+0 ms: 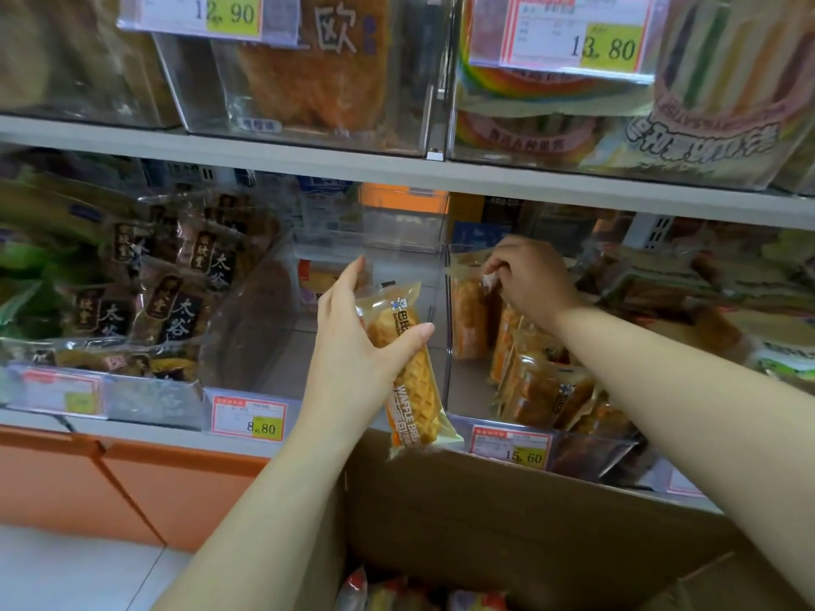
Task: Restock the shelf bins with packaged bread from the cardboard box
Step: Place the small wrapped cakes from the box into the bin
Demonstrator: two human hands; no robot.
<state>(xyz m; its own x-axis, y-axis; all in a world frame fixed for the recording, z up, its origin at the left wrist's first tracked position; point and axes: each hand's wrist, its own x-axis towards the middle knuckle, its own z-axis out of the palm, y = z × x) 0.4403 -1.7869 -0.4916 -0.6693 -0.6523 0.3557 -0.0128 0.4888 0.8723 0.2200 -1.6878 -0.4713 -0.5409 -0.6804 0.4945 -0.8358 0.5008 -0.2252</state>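
Here left grip [353,341] clasps a clear-wrapped golden waffle bread [412,390]; right grip [529,280] pinches a binned packet [469,319].

Two hands showed: the left hand [353,337] gripped one waffle bread packet [414,390], and the right hand [529,275] pinched the top of one of the bin packets [538,390]. At least four of these stood together, though the exact number could not be told. There was one cardboard box [485,522], with about three box packets [388,593] visible inside.

Two shelf boards ran across, an upper shelf [308,163] and a lower shelf [132,427].

There were six price tags:
- 12.90 tag [194,13]
- 13.80 tag [573,33]
- 8.80 tag [249,418]
- 15.60 tag [511,445]
- blurred tag [61,392]
- cut-off tag [683,482]
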